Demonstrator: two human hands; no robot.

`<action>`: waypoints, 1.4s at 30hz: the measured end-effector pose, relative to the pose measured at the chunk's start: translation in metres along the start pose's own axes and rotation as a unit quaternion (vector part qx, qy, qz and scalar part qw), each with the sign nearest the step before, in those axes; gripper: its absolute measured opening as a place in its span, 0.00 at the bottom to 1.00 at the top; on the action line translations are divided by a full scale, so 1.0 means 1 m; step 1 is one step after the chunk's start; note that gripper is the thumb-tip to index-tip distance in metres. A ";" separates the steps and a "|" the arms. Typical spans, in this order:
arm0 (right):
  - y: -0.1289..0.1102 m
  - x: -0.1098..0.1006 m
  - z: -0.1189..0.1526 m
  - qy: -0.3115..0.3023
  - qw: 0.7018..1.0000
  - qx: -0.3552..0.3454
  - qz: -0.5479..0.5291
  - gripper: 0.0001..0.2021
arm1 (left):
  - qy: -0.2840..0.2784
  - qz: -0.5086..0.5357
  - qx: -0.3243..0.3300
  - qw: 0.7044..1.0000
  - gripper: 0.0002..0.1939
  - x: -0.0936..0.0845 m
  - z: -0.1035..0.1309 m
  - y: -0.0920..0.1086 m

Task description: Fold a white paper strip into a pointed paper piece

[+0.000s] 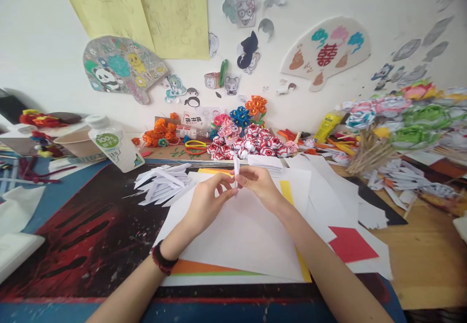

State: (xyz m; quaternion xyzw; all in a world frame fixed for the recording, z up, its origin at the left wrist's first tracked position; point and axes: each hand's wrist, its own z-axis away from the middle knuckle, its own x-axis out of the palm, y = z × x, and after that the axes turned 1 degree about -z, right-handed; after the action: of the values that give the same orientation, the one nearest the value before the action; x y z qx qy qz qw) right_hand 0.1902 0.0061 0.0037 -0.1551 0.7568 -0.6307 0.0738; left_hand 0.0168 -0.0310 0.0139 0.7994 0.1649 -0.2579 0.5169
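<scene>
left hand [207, 197] + right hand [259, 181]: both pinch paper strip [236, 167] | strip upright between fingertips

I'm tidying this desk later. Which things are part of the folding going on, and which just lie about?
In use:
- folded white paper piece, pinched by left hand and right hand
- pile of folded white pieces
- white sheets

Lying about:
- plastic bottle
- paper flowers
- red paper square

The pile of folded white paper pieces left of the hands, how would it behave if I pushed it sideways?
The pile of folded white paper pieces looks loosely heaped, so it would probably scatter rather than slide as one. The pieces seem thin and light, likely drifting easily. Their creased folds may give each piece some stiffness.
</scene>
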 end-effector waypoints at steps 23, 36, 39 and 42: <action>0.009 0.011 0.003 -0.065 0.997 0.032 0.002 0.16 | 0.102 -0.034 -0.027 0.994 0.05 -0.001 -0.001 -0.003; 0.015 0.029 0.010 0.003 0.998 0.028 0.062 0.15 | 0.289 -0.294 0.085 0.907 0.06 0.001 0.005 -0.016; 0.014 0.033 0.011 0.013 0.998 0.018 0.056 0.15 | 0.281 -0.345 0.145 0.884 0.07 0.000 0.006 -0.018; 0.012 0.033 0.011 0.024 0.998 0.008 0.058 0.15 | 0.258 -0.297 0.155 0.906 0.07 -0.004 0.005 -0.011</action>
State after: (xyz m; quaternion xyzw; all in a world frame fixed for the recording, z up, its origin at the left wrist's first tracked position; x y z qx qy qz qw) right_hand 0.1607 -0.0135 -0.0073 -0.0949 0.7611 -0.6349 0.0931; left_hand 0.0062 -0.0313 0.0060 0.8222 0.4800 -0.2067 0.2256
